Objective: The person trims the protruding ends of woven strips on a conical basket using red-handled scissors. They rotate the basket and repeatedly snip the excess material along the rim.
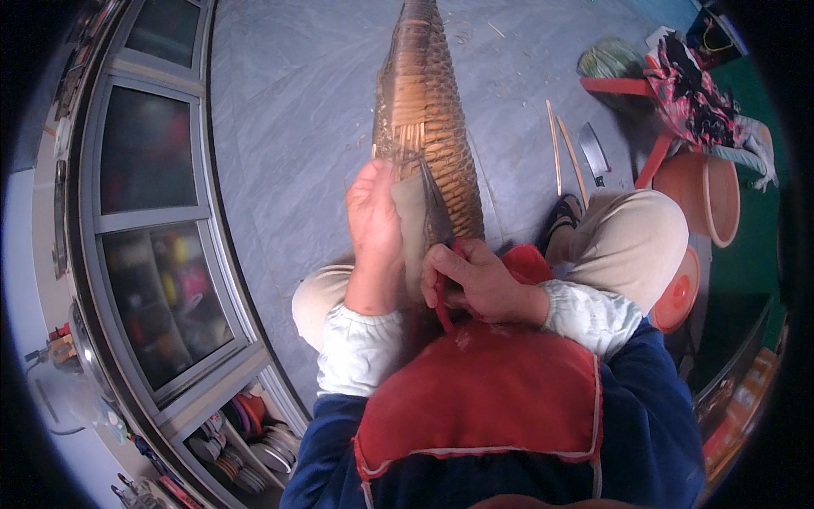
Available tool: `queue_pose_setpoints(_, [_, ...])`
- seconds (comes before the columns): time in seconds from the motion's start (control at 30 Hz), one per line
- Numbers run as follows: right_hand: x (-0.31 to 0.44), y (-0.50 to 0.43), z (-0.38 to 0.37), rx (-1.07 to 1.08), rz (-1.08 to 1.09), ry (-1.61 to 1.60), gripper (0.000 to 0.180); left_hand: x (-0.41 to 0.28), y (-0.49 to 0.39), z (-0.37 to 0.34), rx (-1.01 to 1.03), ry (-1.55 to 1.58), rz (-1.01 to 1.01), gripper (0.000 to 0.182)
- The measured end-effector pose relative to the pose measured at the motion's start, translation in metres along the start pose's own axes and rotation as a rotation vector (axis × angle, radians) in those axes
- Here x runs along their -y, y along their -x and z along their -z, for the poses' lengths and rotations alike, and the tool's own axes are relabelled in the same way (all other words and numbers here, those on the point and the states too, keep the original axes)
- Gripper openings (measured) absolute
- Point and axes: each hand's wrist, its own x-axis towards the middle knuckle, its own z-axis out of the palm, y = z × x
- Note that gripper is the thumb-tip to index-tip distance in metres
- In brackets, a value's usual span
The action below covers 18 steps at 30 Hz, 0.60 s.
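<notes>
A long, tapering woven basket [445,146], seemingly bamboo, extends away from between my knees. My left hand [374,216] is at its left side, fingertips pinched near the weave; what they pinch is too small to make out. Scissors with red handles [435,194] are in my right hand [477,277], their dark blades pointing up the basket towards my left fingertips. Whether the blades are parted cannot be told. Between the blades and my left hand lies a pale grey-green surface [410,223], its material unclear.
Two thin wooden or bamboo strips [573,162] and a cleaver [594,151] lie on the floor to the right. Beyond them stand a red stool [617,86] with cloth on it and an orange-brown bucket [683,184]. A glass-fronted cabinet [149,216] runs along the left.
</notes>
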Motion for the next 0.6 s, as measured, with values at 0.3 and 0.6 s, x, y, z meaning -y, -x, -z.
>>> queue_pose_setpoints(0.3, [-0.016, -0.005, -0.008, -0.010, 0.008, -0.116, 0.045, -0.006, 0.001, -0.005, 0.004, -0.148, -0.041, 0.021])
queue_pose_setpoints(0.6, [-0.001, -0.003, -0.004, 0.020, 0.015, -0.045, 0.044, -0.002, -0.007, -0.003, -0.001, -0.109, -0.048, 0.021])
